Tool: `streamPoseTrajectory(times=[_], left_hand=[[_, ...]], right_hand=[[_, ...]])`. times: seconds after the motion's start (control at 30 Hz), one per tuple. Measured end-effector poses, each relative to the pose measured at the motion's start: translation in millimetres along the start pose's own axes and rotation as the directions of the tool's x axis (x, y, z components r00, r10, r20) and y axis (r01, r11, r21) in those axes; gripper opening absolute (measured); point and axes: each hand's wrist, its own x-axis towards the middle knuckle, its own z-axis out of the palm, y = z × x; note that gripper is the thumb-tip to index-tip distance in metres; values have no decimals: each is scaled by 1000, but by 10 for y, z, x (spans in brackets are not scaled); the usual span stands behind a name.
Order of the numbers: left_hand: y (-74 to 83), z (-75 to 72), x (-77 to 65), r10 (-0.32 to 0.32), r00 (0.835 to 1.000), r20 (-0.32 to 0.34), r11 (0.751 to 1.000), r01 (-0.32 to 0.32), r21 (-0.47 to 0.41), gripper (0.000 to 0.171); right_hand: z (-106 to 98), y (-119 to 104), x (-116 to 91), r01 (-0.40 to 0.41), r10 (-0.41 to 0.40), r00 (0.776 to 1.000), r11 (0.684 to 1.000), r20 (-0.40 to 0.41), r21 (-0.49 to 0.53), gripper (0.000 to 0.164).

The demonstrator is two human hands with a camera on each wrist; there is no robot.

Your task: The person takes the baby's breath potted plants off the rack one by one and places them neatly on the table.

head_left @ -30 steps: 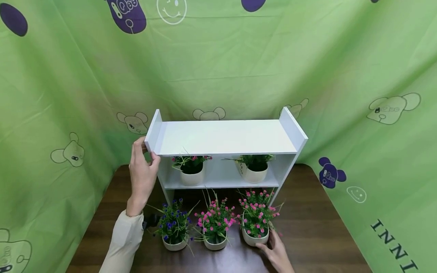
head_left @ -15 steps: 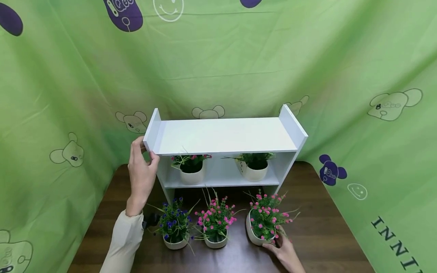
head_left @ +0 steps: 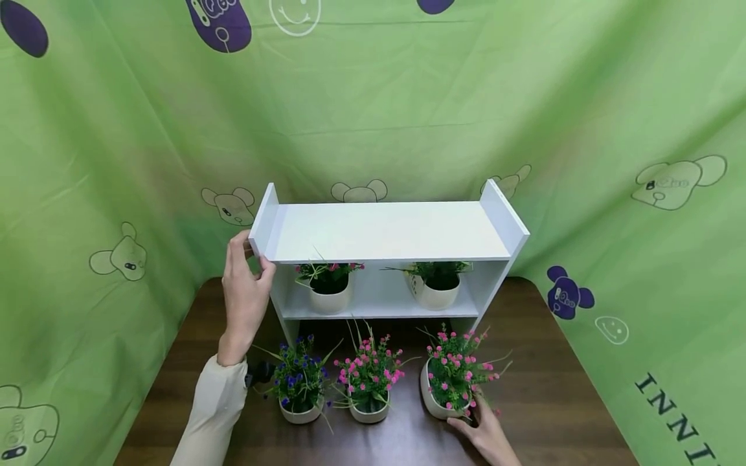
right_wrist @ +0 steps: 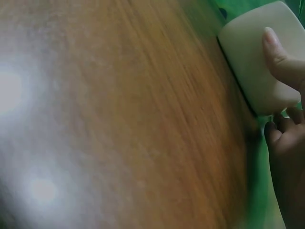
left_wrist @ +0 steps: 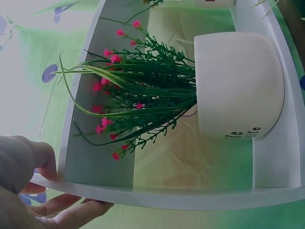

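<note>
My left hand (head_left: pixel 245 298) grips the left side panel of a white two-tier shelf (head_left: pixel 384 233), thumb in front and fingers behind its edge. In the left wrist view, those fingers (left_wrist: pixel 57 210) pinch the panel beside a white pot (left_wrist: pixel 238 86) of pink flowers standing inside. On the table at the right, my right hand (head_left: pixel 485 432) holds a white pot of pink flowers (head_left: pixel 451 382) by its right side. The right wrist view shows my thumb (right_wrist: pixel 279 55) against that pot's wall (right_wrist: pixel 252 52); its flowers are out of that view.
A pot of blue flowers (head_left: pixel 300 382) and another of pink flowers (head_left: pixel 370 382) stand on the brown table (head_left: pixel 542 388) before the shelf. The middle tier holds two potted plants, one at left (head_left: pixel 330 294), one at right (head_left: pixel 437 291). A green curtain (head_left: pixel 373 97) hangs behind.
My right hand has shifted the right pink-flower pot to the right, away from the middle pot; over the last half second it stays put. My left hand keeps its hold on the shelf.
</note>
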Motion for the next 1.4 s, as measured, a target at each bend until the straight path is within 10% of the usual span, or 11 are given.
streamPoseTrajectory(times=[0.47,0.83,1.0,1.4], left_hand=[[-18,-2,1,1,1000,5,1000,-1,4,49],[-12,4,-8,-1,1000,6,1000,1,12,48],[-10,5,-16,-3,1000,4,1000,3,13,47],[-9,7,-14,3,1000,1,1000,-3,7,47]], right_hand=[[-119,-241,-66,-108,105,994,990,-34,-86,106],[-130,-829,101,-67,69,990,997,-121,23,109],[-102,-1116,264,-43,31,991,995,-130,-90,106],[181,-1581,636,74,-78,997,987,-18,-143,96]])
